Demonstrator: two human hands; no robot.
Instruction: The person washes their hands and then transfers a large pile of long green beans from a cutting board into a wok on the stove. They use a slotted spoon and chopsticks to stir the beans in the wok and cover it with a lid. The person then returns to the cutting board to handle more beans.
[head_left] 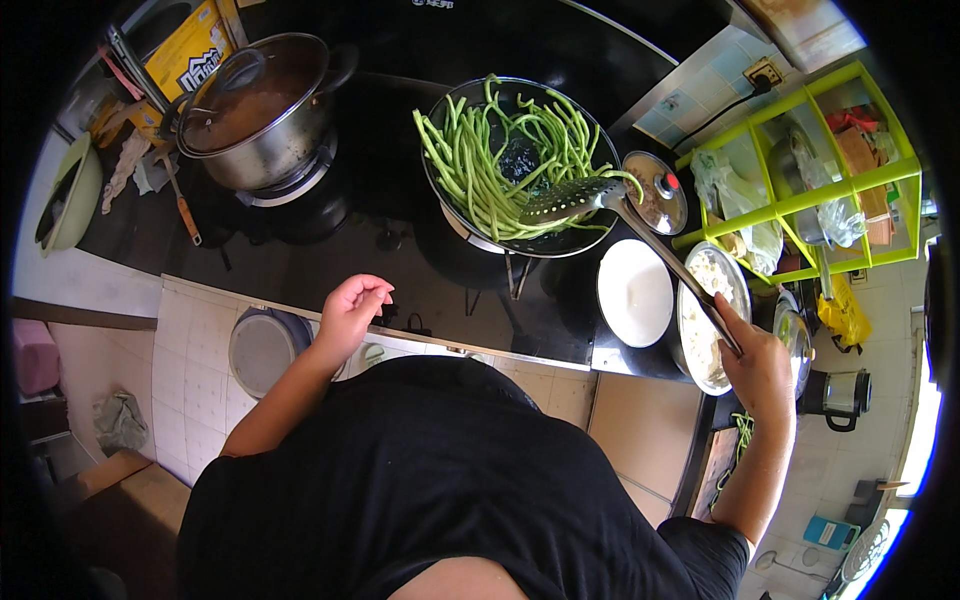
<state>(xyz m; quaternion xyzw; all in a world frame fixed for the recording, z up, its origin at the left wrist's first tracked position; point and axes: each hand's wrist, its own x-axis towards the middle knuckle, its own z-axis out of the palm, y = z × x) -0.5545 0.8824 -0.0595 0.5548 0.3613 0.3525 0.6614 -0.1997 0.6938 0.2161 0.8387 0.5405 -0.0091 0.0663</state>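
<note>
Right hand (757,362) grips perforated turner (640,225) by its handle; left hand (352,312) empty, loosely curled. Long beans (465,165) in wok (518,160), forward-left of right hand. Best: blade under, fold inward gently; avoid spilling.

I get daylight from the window (921,400) at far R, blown out w/ blue fringe. Glossy tabletop (430,275) throws reflections; I see bent edges, blk corners, ctr mostly sharp.
</note>
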